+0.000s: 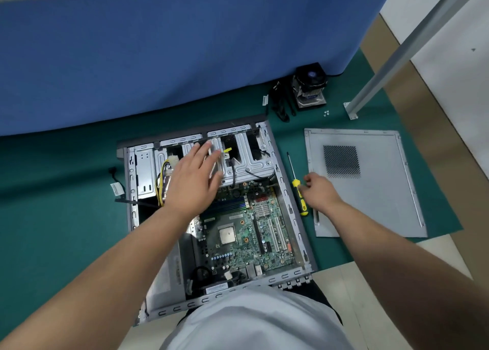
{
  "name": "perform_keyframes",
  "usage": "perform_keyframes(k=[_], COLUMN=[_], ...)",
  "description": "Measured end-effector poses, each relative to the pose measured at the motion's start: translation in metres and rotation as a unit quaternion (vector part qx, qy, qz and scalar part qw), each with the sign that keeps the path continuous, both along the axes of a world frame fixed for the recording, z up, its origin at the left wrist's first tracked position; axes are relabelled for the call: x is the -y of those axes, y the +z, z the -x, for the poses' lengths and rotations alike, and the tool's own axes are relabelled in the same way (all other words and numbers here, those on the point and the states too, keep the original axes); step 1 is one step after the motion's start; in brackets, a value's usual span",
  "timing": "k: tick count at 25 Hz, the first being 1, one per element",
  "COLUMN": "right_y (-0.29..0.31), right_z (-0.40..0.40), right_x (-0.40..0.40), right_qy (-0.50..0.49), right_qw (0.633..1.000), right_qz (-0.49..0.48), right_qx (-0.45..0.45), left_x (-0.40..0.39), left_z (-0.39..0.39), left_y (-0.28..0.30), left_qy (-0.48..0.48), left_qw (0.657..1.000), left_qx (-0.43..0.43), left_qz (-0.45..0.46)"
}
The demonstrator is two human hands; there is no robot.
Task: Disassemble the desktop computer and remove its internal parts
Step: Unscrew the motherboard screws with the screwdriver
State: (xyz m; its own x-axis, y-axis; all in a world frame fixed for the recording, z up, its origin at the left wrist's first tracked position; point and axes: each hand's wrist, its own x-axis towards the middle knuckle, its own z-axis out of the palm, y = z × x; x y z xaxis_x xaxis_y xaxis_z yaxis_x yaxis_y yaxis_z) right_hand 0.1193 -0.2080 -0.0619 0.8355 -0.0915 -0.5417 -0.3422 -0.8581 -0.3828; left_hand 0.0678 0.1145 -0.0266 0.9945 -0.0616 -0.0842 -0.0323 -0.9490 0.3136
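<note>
The open desktop case (289,201) lies flat on a green mat, its green motherboard (246,233) with bare CPU exposed. My left hand (193,180) reaches with straight spread fingers over the silver drive cage (248,153) at the case's far end. Whether it touches the cage I cannot tell. Yellow and black power cables (162,175) sit left of that hand. My right hand (318,190) is beside the case, fingers curled at the yellow-and-black handle of a screwdriver (297,188) lying on the mat.
The removed grey side panel (370,190) lies to the right. A CPU cooler with fan (309,87), loose black cables (280,103) and a few screws (326,113) sit at the far mat edge. A blue fabric wall stands behind; a metal post (397,58) rises right.
</note>
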Motion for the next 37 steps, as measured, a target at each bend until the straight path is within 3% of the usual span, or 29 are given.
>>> perform_keyframes(k=[3, 11, 15, 19, 23, 26, 30, 32, 35, 37], right_y=[-0.021, -0.046, -0.029, 0.021, 0.073, 0.096, 0.120, 0.128, 0.129, 0.126], right_z=[-0.002, -0.008, -0.020, -0.015, 0.009, 0.030, 0.039, 0.038, 0.041, 0.051], right_x=[-0.009, -0.026, -0.014, -0.013, -0.027, -0.044, -0.064, -0.071, -0.088, -0.099], right_qy=[0.023, 0.002, -0.021, -0.060, 0.072, 0.229, 0.317, 0.285, 0.088, -0.017], right_qw=[0.996, 0.990, 0.998, 0.983, 0.960, 0.952, 0.941, 0.942, 0.921, 0.894], right_qz=[0.069, 0.135, 0.030, -0.148, -0.210, -0.161, -0.109, -0.174, -0.379, -0.447], right_qx=[-0.061, -0.042, -0.054, 0.094, 0.172, 0.121, 0.048, 0.028, -0.001, -0.009], left_x=[0.008, 0.009, 0.010, 0.007, 0.008, 0.005, -0.013, -0.022, -0.032, -0.034], left_z=[-0.002, -0.006, -0.006, -0.003, 0.006, 0.025, 0.055, 0.074, 0.096, 0.104], left_y=[-0.016, -0.025, -0.025, -0.014, 0.009, 0.017, 0.014, 0.009, 0.006, 0.004], left_qy=[0.012, 0.018, 0.016, 0.025, 0.031, -0.065, -0.162, -0.163, -0.133, -0.118], left_qw=[0.999, 0.997, 0.998, 0.999, 0.984, 0.981, 0.972, 0.977, 0.985, 0.986], left_qx=[-0.006, 0.020, 0.022, 0.015, 0.056, 0.139, 0.167, 0.138, 0.106, 0.113], left_qz=[-0.043, -0.078, -0.061, 0.027, 0.167, 0.115, 0.040, 0.016, 0.014, 0.011])
